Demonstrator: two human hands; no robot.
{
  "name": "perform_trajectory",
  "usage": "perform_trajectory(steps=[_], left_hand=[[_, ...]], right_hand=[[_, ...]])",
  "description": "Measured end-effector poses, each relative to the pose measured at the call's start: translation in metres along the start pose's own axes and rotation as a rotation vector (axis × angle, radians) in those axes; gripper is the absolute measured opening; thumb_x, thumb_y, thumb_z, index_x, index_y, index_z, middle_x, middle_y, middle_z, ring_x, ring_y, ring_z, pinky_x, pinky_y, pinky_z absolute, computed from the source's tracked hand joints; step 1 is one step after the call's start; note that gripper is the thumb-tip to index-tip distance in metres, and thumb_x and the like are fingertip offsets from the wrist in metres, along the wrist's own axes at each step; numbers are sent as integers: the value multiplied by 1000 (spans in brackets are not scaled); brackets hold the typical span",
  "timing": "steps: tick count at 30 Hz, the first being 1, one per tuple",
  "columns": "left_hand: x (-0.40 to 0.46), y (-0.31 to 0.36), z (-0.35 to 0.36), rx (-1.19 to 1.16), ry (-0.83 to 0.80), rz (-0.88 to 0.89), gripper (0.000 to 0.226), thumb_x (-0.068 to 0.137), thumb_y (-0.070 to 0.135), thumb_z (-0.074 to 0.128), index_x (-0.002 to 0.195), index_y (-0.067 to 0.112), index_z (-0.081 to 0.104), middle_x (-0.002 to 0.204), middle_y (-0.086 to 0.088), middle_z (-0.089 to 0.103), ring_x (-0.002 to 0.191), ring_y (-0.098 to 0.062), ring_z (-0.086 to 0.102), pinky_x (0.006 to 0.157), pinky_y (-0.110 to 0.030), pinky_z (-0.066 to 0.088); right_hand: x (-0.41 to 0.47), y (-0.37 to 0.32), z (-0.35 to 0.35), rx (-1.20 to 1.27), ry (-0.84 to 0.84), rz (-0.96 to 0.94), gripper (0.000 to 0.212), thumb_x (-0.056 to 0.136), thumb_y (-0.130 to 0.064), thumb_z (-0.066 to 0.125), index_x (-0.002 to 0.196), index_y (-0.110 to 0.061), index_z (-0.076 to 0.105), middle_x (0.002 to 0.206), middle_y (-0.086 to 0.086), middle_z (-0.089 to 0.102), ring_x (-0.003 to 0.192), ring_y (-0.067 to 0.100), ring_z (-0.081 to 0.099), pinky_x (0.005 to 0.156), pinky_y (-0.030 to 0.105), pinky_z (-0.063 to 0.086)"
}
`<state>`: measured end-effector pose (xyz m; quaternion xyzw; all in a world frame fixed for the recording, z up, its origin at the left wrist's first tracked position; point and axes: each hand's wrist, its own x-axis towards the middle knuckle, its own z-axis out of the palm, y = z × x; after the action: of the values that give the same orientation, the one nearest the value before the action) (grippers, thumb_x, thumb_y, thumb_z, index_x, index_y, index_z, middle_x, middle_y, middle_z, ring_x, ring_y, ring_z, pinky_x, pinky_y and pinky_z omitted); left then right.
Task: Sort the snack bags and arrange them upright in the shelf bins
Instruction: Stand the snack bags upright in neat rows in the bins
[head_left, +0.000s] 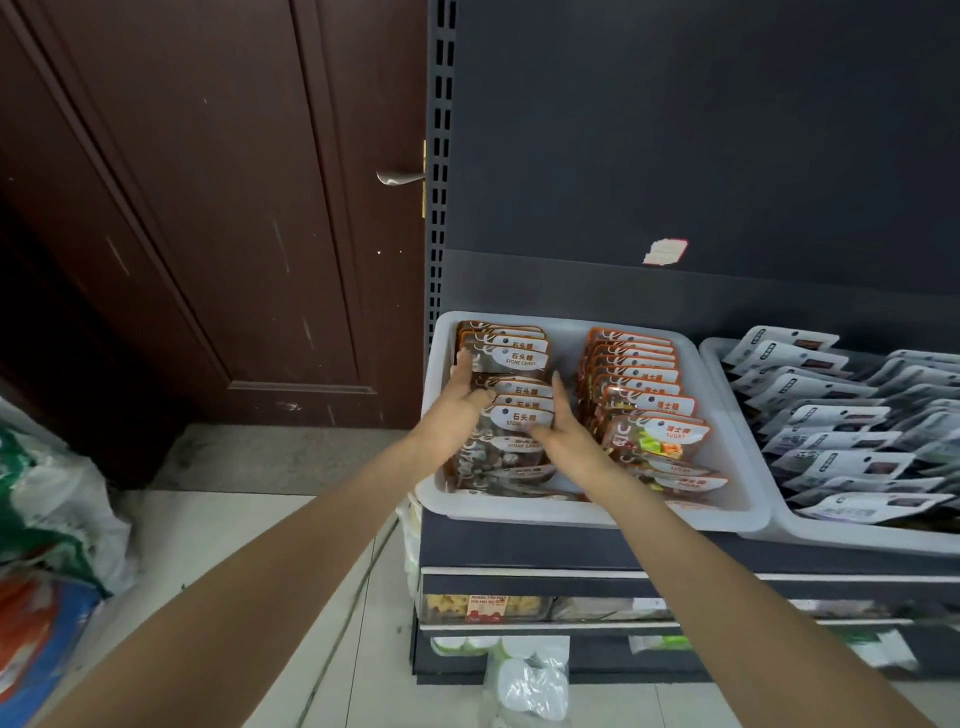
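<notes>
Flat, straightened left hand (464, 393) and right hand (563, 421) pressing either side of stone candy bags (511, 410) in white bin (727, 457). Best squeezed evenly, keeping the row upright.

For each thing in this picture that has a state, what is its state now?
Stone candy bags: standing in a row, left side of the bin.
Sugar bags: row leaning back, right side.
White bin: on the shelf.
Left hand: fingers straight, against the row.
Right hand: fingers straight, against the row.
Door: closed.

A shop: slotted display shelving (440, 156) holding binned snack bags (644, 400).
</notes>
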<state>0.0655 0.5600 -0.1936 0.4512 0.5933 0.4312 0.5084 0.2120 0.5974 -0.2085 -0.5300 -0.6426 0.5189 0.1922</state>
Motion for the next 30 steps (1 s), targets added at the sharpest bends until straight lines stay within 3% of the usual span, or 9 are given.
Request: perform_trajectory(steps=[3,5,8,13,17,19,22,26,30], left_hand=[[3,0,6,-243,-24,-34,71,96,0,36,152,28,5,152,-1,30,130,-17,41,109,-32,35],[2,-2,4,-138,-41,-8,75,93,-4,38,152,28,5,155,-2,23,136,-19,35,114,-36,30],[0,-2,-9,193,3,100,66,99,2,37,152,23,5,156,9,11,142,-10,19,113,-20,18],[-1,-25,-24,960,-130,188,60,103,23,33,151,13,-1,159,-2,-13,147,-16,-5,120,-30,4],[-15,-20,-22,855,-48,271,58,103,24,34,152,14,5,160,-1,2,147,-13,-5,119,-29,4],[-13,-15,-23,986,-8,326,58,103,26,33,152,14,3,160,-1,0,147,-15,-7,118,-29,2],[-6,-9,-19,1088,-70,176,64,102,32,33,152,13,-4,159,-4,-11,146,-18,-9,117,-30,0],[-15,-9,-16,1156,-110,98,70,100,33,39,151,10,-3,160,-8,-2,147,-20,1,117,-30,3],[-17,-8,-21,1049,-51,139,70,100,35,40,152,14,-2,160,-3,-6,147,-16,-5,117,-29,2]], right_hand=[[-5,2,2,-6,-19,44,80,94,5,44,151,-20,-7,151,6,29,131,12,33,107,26,29],[-6,4,-3,-11,-19,90,81,95,1,46,150,-22,-8,152,4,30,134,19,35,103,26,31],[-1,-1,-6,-68,62,84,79,96,-12,50,151,-23,-6,154,3,27,139,23,31,111,33,28],[6,10,1,-119,5,-14,81,96,-17,50,151,-31,-8,158,3,13,142,20,21,117,43,23],[-17,-1,-3,-50,0,62,67,100,-13,42,151,-24,1,145,-4,32,139,15,28,104,19,25],[-17,-3,-6,-14,50,82,64,101,-14,40,152,-21,2,150,1,32,138,19,31,106,24,28],[-16,-8,4,-95,24,69,72,100,-12,42,151,-20,-8,154,5,26,138,22,33,108,28,28],[-16,3,2,-93,-75,50,81,94,-6,50,152,-29,-2,151,1,32,136,20,34,111,33,29],[-6,2,-16,14,39,122,72,97,-26,50,152,-25,4,157,0,20,143,21,23,117,41,20]])
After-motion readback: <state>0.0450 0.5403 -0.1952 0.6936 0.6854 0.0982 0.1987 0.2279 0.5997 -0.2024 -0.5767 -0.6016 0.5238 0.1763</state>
